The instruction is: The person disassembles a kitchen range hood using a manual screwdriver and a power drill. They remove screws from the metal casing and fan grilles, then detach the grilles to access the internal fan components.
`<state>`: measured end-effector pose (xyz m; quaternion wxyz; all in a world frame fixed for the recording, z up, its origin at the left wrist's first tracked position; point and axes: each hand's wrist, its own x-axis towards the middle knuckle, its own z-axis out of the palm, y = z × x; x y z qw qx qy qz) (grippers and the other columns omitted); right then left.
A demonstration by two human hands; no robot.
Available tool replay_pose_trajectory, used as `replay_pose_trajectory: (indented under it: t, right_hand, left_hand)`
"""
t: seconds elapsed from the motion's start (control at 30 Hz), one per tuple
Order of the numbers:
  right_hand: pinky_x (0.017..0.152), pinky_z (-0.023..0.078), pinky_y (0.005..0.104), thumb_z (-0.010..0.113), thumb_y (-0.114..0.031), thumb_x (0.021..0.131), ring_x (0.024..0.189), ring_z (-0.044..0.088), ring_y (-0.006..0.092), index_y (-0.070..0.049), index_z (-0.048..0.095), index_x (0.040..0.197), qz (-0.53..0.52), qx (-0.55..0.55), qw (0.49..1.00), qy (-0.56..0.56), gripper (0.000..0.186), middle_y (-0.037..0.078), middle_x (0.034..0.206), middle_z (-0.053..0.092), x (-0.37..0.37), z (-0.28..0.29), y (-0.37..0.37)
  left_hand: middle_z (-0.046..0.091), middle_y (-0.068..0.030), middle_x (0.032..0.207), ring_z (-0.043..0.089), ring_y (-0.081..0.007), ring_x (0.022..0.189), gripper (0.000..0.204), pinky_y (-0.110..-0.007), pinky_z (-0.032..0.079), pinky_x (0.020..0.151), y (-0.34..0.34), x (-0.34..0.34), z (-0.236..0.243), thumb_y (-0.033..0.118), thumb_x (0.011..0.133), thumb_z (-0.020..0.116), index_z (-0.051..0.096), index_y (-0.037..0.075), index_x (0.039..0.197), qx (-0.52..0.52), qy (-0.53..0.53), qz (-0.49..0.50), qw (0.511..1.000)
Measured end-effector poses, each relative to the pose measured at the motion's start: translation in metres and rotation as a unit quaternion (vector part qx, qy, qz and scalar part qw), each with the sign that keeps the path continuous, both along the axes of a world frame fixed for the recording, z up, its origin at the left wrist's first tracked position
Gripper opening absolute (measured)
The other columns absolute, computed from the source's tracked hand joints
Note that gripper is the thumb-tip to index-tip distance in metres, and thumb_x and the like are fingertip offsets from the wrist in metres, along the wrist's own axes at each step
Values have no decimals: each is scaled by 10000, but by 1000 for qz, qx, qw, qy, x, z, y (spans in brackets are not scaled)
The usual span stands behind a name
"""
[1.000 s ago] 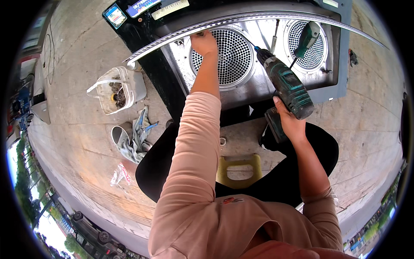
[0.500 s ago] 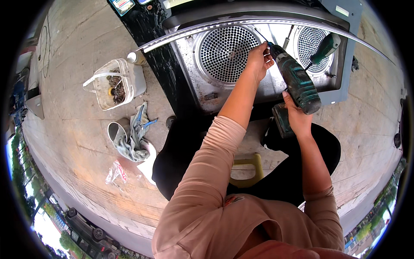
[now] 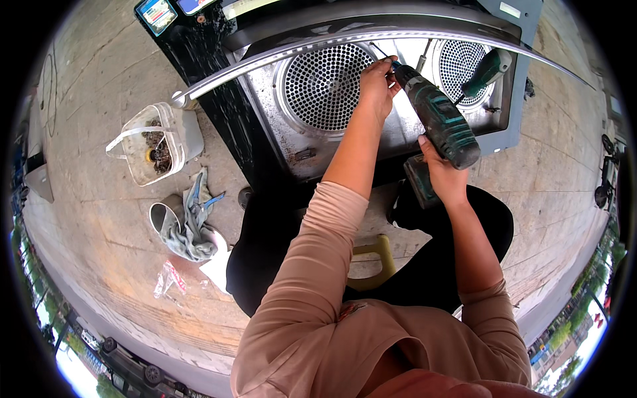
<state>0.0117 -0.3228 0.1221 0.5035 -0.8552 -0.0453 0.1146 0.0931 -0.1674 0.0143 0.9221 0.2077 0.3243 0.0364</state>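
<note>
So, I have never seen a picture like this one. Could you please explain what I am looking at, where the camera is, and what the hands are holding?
The camera sits on a person's head and looks down, so you see their own arms coming from the lower edge. The round, bent look comes from a very wide lens. The right hand holds a dark green cordless drill. The left hand is at the tip of the drill, against a grey metal appliance with two round perforated grilles. A green-handled screwdriver lies on the appliance. On the paved ground to the left stand a clear plastic bucket holding small dark parts and a grey rag. The person sits on a low yellow stool.
</note>
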Motion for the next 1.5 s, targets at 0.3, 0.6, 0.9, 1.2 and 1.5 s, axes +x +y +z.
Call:
replay_pose_trajectory:
  t: [0.3,0.6,0.9,1.2,1.5]
  right_hand:
    - [726,498,282,719,-92,837,784,626,124,21,646,996,41,-49,998,26,208,66,876,683,9,12,0]
    - [702,506,346,682,-176,810,737,654,267,11,635,962,148,-217,964,-38,245,138,814,676,57,81,32]
    - [502,429,283,702,-142,838,547,524,87,4,618,901,120,-184,973,-63,180,19,699,589,48,60,16]
    - [720,498,298,720,-127,806,766,625,156,17,651,994,81,-163,982,-41,246,89,869,683,43,50,7]
    - [692,487,256,717,-88,861,760,589,91,-8,674,997,34,-112,993,4,164,15,871,670,5,54,-38]
  left_hand:
    - [507,51,711,475,-66,609,175,-239,436,580,2,1,-6,156,964,510,663,71,972,-19,-10,12,1000]
    - [427,61,654,441,-53,542,190,-222,387,488,15,-12,-22,200,966,502,653,88,939,-12,80,94,992]
    - [457,51,662,431,-54,536,160,-209,367,455,27,-13,-35,161,981,500,639,87,951,-6,74,108,991]
    - [614,-71,753,596,-197,675,199,-315,492,672,34,18,-65,71,788,693,658,9,973,513,94,83,849]
    - [652,-58,988,663,-269,843,187,-393,541,714,45,50,-67,202,759,744,682,170,932,821,137,-45,553]
